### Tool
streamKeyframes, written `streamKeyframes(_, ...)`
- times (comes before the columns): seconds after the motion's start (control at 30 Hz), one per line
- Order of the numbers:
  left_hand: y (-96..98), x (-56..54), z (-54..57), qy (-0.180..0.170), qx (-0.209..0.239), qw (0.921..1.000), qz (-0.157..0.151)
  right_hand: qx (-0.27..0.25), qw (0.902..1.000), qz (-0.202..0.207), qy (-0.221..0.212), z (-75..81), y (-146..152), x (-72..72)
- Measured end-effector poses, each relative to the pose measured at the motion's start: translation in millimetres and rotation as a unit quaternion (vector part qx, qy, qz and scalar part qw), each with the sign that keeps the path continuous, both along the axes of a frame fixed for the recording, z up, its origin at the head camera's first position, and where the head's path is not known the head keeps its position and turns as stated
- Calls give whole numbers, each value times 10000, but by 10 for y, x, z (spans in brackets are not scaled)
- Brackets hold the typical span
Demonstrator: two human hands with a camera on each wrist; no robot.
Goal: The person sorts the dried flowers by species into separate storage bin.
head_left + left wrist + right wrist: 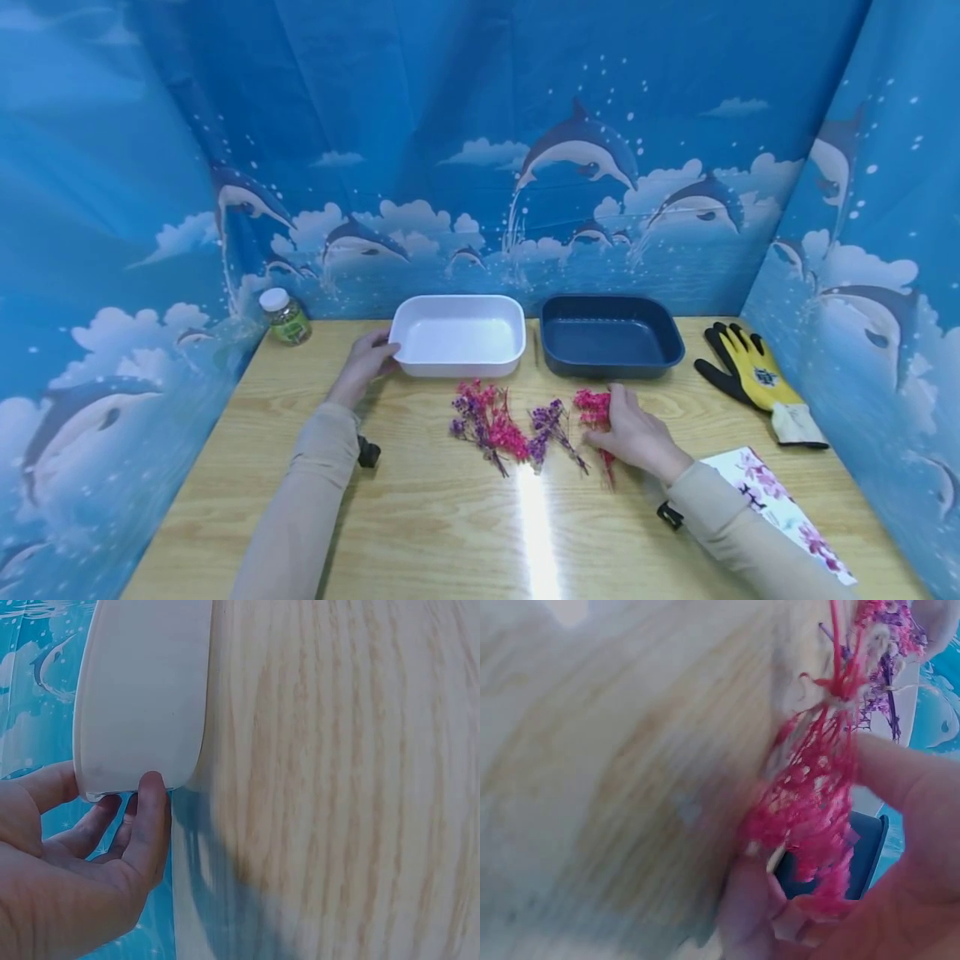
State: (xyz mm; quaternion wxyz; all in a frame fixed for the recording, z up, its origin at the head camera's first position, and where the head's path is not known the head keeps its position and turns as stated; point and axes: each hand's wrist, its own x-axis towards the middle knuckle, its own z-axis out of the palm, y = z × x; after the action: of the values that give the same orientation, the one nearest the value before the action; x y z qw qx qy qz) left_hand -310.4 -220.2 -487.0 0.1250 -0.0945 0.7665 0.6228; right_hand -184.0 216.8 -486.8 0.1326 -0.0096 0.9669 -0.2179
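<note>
My left hand (365, 367) holds the left end of a white plastic basin (459, 369); in the left wrist view its thumb and fingertips (152, 784) are at the basin's end. My right hand (637, 433) pinches a bunch of pink dried flowers (592, 406) in front of the dark blue basin (611, 367). Up close in the right wrist view, the bunch (810, 795) lies between thumb and fingers, its stems pointing up. Left of it, on the table, lie a purple dried-flower sprig (551, 421) and a mixed pink and purple bunch (487, 421).
A white-capped jar (287, 321) stands at the table's back left corner. On the right lie a yellow and black work glove (757, 371) and a white floral-print sheet (787, 508), partly under my right forearm. Dolphin-print curtains (450, 125) enclose the wooden table (420, 517) behind and at both sides.
</note>
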Motion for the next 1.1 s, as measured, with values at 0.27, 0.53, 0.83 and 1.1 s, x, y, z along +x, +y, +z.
streamKeyframes(0.27, -34, 21, 77, -210, 251, 9994, -121, -699, 9970, 107, -315, 44, 81, -37)
streamKeyframes(0.53, -116, 29, 126, -589, 864, 9944, -175, -1858, 9814, 82, -480, 155, 179, -72)
streamKeyframes(0.83, -150, -2, 87, -602, 1029, 9927, -153, -3594, 9260, -226, -1135, 343, 208, -94)
streamKeyframes(1.1, -133, 18, 84, -509, 908, 9946, -35, -5940, 7737, -660, -2101, 506, 93, -166)
